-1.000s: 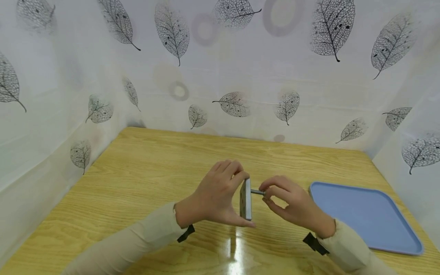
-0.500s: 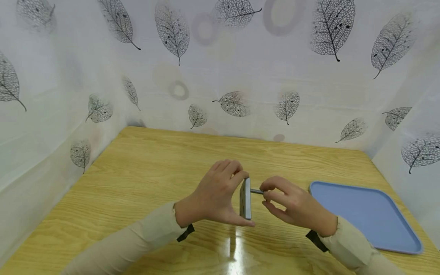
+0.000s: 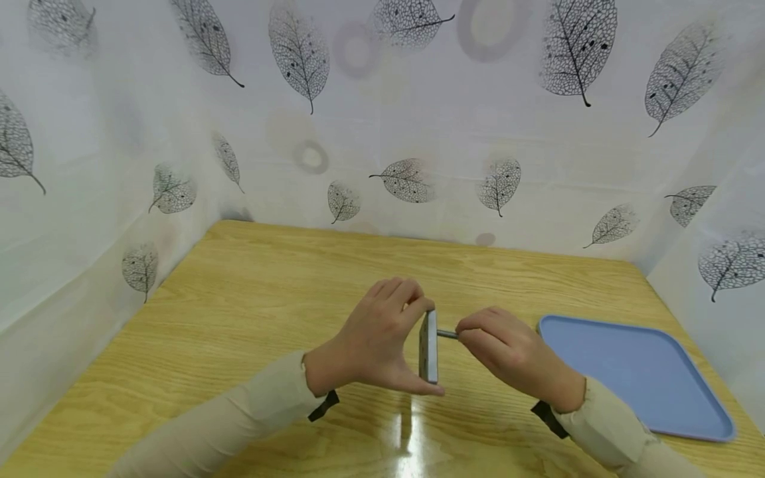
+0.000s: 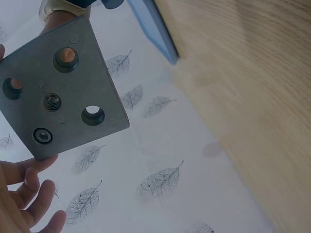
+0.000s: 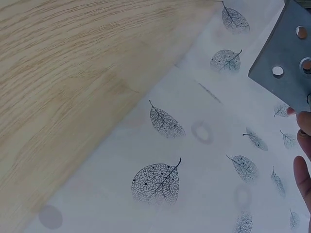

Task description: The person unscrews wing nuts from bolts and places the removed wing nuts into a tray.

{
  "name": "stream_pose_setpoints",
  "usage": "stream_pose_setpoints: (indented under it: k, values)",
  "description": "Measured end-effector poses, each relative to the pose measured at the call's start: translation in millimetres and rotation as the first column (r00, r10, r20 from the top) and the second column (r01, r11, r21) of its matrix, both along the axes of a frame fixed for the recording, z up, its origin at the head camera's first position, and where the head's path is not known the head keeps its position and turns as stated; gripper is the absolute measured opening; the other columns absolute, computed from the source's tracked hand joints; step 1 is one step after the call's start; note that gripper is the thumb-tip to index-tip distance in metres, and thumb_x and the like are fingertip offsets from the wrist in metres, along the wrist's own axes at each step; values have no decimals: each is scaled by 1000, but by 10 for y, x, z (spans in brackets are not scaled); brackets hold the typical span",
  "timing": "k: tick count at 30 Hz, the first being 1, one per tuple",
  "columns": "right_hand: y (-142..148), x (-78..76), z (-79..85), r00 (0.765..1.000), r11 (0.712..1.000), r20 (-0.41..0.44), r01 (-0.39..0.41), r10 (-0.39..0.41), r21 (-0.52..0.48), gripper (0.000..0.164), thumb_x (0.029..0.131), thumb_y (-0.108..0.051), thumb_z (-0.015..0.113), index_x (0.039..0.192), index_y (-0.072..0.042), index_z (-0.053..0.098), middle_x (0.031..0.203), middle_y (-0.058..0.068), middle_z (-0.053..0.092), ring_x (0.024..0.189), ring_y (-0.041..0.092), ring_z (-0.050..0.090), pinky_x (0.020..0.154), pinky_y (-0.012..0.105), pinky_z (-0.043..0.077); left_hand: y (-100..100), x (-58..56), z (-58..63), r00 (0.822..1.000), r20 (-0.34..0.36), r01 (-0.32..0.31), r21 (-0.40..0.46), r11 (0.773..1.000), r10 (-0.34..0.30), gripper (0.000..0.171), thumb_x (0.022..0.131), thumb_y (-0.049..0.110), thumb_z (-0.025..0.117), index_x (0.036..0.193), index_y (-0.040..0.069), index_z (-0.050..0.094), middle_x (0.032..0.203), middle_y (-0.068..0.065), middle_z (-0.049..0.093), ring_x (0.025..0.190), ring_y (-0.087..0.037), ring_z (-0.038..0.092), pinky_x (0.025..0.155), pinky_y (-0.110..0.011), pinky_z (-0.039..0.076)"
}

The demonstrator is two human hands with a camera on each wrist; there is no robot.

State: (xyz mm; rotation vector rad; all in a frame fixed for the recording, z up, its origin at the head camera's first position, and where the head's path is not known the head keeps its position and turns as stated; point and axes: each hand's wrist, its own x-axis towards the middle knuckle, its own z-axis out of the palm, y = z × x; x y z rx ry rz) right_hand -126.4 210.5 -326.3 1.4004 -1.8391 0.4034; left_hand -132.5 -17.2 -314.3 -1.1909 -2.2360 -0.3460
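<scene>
My left hand (image 3: pixel 373 338) holds a thick grey square metal plate (image 3: pixel 432 352) upright above the table, thumb under its lower edge and fingers at the upper edge. Several round holes pierce the plate (image 4: pixel 73 92) in the left wrist view, and a hex socket screw head (image 4: pixel 43 136) sits in one near a corner. From the plate's right face a thin metal screw shank (image 3: pixel 447 334) sticks out sideways. My right hand (image 3: pixel 514 355) pinches the free end of this shank, and its fingertips cover that end. Whether a nut is under them I cannot tell.
A blue tray (image 3: pixel 633 372) lies at the right of the wood-grain table (image 3: pixel 269 285), close to the right forearm. White cloth (image 3: pixel 418 119) printed with leaves walls off the back and both sides.
My right fingers have shifted from a loose, spread pinch to a closer one on the shank's end. My left hand and the plate have hardly moved.
</scene>
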Motion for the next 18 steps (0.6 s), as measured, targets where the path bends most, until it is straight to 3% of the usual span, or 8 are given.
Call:
stream_pose_setpoints:
  k: [8,18]
  values:
    - [-3,6,25,997,1000,-69,-20,20,4,24,98,-9,47,83,-5,65,85,7,63,74,17,59,73,31,47,0,1,0,1000,-10,2,-3,1000,-2,89,47,83,66,103,14,61,94,3,48,84,-12,44,81,-30,40]
    - [7,-9,12,999,999,-35,-38,37,-32,22,98,-11,48,88,-2,65,87,7,66,75,15,60,72,29,47,-15,-3,3,1000,-10,-8,-1,1000,8,89,46,83,66,103,14,60,95,3,48,86,-12,45,83,-30,41]
